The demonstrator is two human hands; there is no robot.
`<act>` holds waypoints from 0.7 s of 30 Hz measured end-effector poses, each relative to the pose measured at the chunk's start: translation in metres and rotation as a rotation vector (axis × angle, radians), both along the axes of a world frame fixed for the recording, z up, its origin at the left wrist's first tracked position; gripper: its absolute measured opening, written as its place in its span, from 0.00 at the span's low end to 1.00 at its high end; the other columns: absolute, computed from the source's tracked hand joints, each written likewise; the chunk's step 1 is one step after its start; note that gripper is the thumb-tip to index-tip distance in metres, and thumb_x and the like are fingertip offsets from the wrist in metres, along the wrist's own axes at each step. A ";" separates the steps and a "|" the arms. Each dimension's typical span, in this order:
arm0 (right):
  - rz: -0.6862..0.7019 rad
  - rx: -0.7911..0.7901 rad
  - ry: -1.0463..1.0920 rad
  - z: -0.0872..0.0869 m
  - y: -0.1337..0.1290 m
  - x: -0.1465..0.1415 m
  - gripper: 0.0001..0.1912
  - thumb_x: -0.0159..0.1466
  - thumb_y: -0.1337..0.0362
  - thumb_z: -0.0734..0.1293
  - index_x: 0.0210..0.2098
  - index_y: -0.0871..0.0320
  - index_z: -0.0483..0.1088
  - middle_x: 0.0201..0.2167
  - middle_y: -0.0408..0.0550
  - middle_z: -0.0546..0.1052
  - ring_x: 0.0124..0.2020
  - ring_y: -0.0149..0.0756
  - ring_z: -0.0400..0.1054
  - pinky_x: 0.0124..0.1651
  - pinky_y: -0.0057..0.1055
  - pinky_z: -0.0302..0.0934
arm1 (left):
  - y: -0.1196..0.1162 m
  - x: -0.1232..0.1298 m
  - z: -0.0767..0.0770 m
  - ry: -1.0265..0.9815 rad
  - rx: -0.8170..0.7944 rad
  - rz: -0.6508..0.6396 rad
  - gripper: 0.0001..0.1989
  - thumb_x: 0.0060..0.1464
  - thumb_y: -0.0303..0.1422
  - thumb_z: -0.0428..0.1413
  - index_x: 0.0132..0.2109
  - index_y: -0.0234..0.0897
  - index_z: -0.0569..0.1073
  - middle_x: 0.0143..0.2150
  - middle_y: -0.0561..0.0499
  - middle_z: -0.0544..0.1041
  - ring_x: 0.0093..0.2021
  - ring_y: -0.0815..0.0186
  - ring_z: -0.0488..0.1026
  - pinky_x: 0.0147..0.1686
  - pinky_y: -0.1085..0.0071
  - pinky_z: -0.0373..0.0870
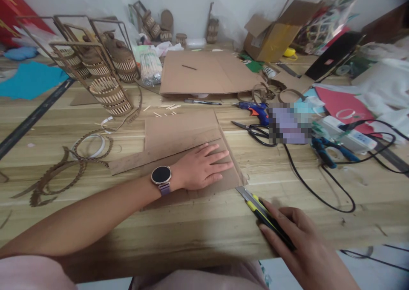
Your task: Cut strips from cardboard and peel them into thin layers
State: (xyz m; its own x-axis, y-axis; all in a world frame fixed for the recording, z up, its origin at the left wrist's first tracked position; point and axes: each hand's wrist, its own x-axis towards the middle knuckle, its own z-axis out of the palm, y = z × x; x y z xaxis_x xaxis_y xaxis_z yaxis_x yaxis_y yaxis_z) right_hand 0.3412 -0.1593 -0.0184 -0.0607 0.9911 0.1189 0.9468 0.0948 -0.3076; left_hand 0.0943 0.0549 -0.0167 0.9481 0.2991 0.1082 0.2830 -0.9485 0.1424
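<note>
My left hand (204, 165), with a watch (161, 176) on the wrist, lies flat on a piece of brown cardboard (188, 126), fingers spread. A narrow cardboard strip (159, 151) lies slantwise across that piece, beside my left fingers. My right hand (297, 232) is closed on a yellow and black utility knife (262, 213). The knife's blade is out and points up and left, near the lower right corner of the cardboard.
Black scissors (258, 133), a blue glue gun (255, 109), pliers (332, 151) and a power strip (348, 134) with cables lie right. Woven baskets (110, 92) and curled cardboard strips (60, 175) are left. A larger cardboard sheet (207, 73) lies behind.
</note>
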 end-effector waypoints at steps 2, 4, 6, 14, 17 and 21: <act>-0.022 0.024 -0.017 -0.002 -0.003 -0.002 0.25 0.68 0.52 0.63 0.63 0.52 0.66 0.40 0.51 0.73 0.39 0.39 0.75 0.39 0.32 0.72 | 0.000 0.000 0.000 -0.003 -0.004 0.003 0.24 0.71 0.42 0.42 0.69 0.45 0.62 0.72 0.50 0.58 0.72 0.49 0.51 0.69 0.51 0.46; -0.040 0.048 -0.025 -0.005 -0.003 -0.004 0.26 0.68 0.52 0.63 0.62 0.53 0.67 0.41 0.51 0.73 0.39 0.39 0.75 0.40 0.33 0.72 | 0.000 0.000 0.001 -0.001 -0.011 0.006 0.24 0.71 0.42 0.41 0.69 0.45 0.62 0.72 0.50 0.58 0.72 0.49 0.51 0.69 0.51 0.46; -0.049 0.065 -0.026 -0.007 -0.001 -0.005 0.26 0.68 0.52 0.63 0.62 0.55 0.68 0.40 0.52 0.73 0.39 0.40 0.75 0.40 0.34 0.72 | -0.001 0.000 0.002 0.003 -0.015 0.010 0.24 0.71 0.42 0.41 0.69 0.45 0.62 0.72 0.50 0.58 0.72 0.49 0.51 0.70 0.52 0.46; -0.034 0.070 -0.021 -0.009 0.006 -0.007 0.26 0.68 0.52 0.63 0.62 0.53 0.68 0.40 0.52 0.73 0.40 0.41 0.74 0.41 0.36 0.73 | -0.002 0.001 0.003 0.016 -0.010 0.031 0.24 0.70 0.42 0.43 0.69 0.45 0.61 0.72 0.50 0.57 0.72 0.49 0.50 0.70 0.52 0.46; -0.015 0.070 -0.030 -0.011 0.003 -0.006 0.26 0.68 0.53 0.63 0.63 0.51 0.66 0.40 0.51 0.73 0.39 0.40 0.74 0.41 0.35 0.73 | -0.002 0.002 0.004 0.021 -0.015 0.042 0.24 0.70 0.41 0.43 0.69 0.46 0.62 0.72 0.50 0.58 0.72 0.50 0.51 0.70 0.52 0.46; -0.014 0.051 -0.037 -0.009 0.007 -0.009 0.26 0.68 0.52 0.63 0.63 0.52 0.67 0.40 0.52 0.73 0.39 0.40 0.74 0.40 0.35 0.72 | -0.002 0.002 0.004 0.014 -0.010 0.040 0.23 0.70 0.41 0.43 0.68 0.46 0.63 0.72 0.49 0.58 0.71 0.51 0.51 0.69 0.51 0.47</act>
State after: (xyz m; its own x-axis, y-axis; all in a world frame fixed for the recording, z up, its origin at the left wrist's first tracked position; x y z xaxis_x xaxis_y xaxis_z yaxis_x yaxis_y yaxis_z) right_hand 0.3322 -0.1527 -0.0277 -0.0523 0.9845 0.1676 0.9588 0.0964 -0.2671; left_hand 0.0965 0.0526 -0.0122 0.9366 0.3383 0.0916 0.3231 -0.9347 0.1480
